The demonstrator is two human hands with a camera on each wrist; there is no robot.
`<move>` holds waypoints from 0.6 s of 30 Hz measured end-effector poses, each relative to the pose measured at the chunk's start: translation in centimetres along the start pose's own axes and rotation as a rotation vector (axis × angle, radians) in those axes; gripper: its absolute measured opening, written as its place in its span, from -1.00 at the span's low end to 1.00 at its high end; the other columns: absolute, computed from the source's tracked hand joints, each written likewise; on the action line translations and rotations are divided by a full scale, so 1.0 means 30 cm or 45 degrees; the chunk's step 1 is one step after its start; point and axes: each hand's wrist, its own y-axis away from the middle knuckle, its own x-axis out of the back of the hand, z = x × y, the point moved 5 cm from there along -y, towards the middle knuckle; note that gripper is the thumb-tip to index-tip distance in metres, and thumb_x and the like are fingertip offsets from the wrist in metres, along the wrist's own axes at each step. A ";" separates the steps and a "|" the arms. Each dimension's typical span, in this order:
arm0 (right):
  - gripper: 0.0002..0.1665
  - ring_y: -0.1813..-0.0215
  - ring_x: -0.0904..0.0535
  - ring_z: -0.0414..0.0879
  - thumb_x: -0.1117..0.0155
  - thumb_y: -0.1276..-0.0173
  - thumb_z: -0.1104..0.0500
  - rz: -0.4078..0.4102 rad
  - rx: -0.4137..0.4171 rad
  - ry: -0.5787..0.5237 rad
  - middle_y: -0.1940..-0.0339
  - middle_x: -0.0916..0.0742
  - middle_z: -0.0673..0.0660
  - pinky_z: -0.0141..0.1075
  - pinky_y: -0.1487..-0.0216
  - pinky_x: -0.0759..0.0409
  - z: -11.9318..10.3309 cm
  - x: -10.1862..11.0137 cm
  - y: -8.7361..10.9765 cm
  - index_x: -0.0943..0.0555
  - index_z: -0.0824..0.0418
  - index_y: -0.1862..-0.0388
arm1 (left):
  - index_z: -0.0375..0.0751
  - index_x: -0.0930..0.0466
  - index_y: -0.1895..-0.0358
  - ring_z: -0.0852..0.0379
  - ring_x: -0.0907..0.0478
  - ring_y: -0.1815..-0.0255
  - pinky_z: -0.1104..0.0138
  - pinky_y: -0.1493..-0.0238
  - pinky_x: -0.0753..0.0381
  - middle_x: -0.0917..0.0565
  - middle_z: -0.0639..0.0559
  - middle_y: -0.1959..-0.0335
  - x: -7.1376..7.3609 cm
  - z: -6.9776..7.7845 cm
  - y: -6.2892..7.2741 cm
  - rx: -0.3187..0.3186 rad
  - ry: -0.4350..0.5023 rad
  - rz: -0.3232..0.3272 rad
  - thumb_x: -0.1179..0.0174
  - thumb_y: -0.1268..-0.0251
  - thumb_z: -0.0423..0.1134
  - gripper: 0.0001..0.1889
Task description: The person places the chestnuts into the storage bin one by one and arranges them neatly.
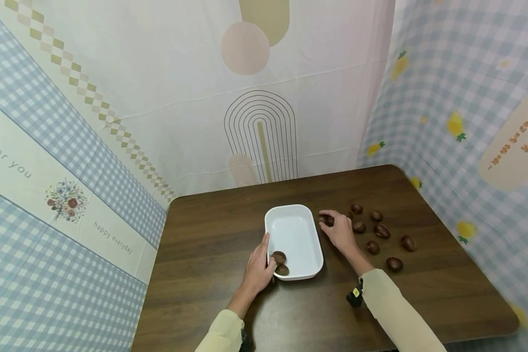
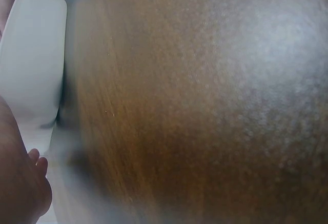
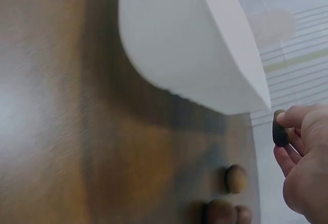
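A white rectangular dish [image 1: 297,239] sits on the table, with two brown chestnuts [image 1: 279,257] in its near left corner. My left hand [image 1: 258,269] grips the dish's left side, its fingers along the outer wall and the thumb at the rim. Beyond the dish's right rim, my right hand [image 1: 340,232] pinches a dark chestnut [image 3: 279,129] between thumb and fingers. In the right wrist view that chestnut is just past the dish's corner. The left wrist view shows the dish's outer wall [image 2: 33,55] above part of the hand.
Several loose chestnuts [image 1: 382,231] lie scattered on the brown wooden table [image 1: 211,244], to the right of my right hand. Patterned cloth [image 1: 180,146] hangs behind the table and along both sides. The table's rounded far right corner [image 1: 393,168] reaches the checked cloth.
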 end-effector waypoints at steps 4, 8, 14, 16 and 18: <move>-0.61 0.11 -0.76 0.19 -0.53 -0.24 0.42 -0.001 0.021 -0.003 0.05 -0.83 0.33 0.06 0.06 -0.67 -0.046 -0.021 -0.029 -0.77 0.35 -0.08 | -0.30 -0.13 -0.69 -0.18 -0.40 -0.54 -0.18 -0.40 -0.42 -0.31 -0.15 -0.65 -0.001 -0.002 -0.003 -0.010 -0.012 -0.002 -0.08 -0.38 -0.31 -0.20; -0.60 0.03 -0.77 0.21 -0.49 -0.28 0.43 -0.051 0.007 -0.039 -0.02 -0.81 0.35 0.06 0.00 -0.70 -0.080 -0.049 -0.043 -0.75 0.38 -0.12 | -0.30 -0.13 -0.70 -0.17 -0.40 -0.54 -0.17 -0.41 -0.42 -0.30 -0.14 -0.66 -0.003 -0.004 -0.004 -0.012 -0.022 -0.011 -0.08 -0.38 -0.29 -0.20; -0.59 0.01 -0.77 0.22 -0.50 -0.28 0.44 -0.089 0.019 -0.073 -0.04 -0.80 0.37 0.07 -0.02 -0.71 -0.122 -0.097 -0.047 -0.74 0.42 -0.13 | -0.29 -0.12 -0.70 -0.17 -0.41 -0.53 -0.18 -0.40 -0.43 -0.31 -0.14 -0.65 -0.004 -0.006 -0.002 -0.012 -0.025 -0.008 -0.08 -0.38 -0.29 -0.20; -0.59 0.00 -0.77 0.23 -0.50 -0.27 0.45 -0.097 0.035 -0.081 -0.04 -0.80 0.37 0.07 -0.03 -0.71 -0.130 -0.118 -0.045 -0.74 0.42 -0.12 | -0.30 -0.12 -0.70 -0.17 -0.42 -0.52 -0.18 -0.39 -0.43 -0.31 -0.14 -0.65 -0.004 -0.006 -0.002 -0.014 -0.027 -0.004 -0.08 -0.37 -0.29 -0.20; -0.59 0.00 -0.78 0.23 -0.51 -0.25 0.46 -0.102 0.051 -0.091 -0.04 -0.81 0.35 0.07 -0.05 -0.71 -0.136 -0.138 -0.043 -0.75 0.41 -0.11 | -0.32 -0.14 -0.69 -0.19 -0.43 -0.51 -0.18 -0.38 -0.44 -0.32 -0.16 -0.64 -0.002 -0.005 -0.002 -0.026 -0.028 0.006 -0.08 -0.37 -0.30 -0.20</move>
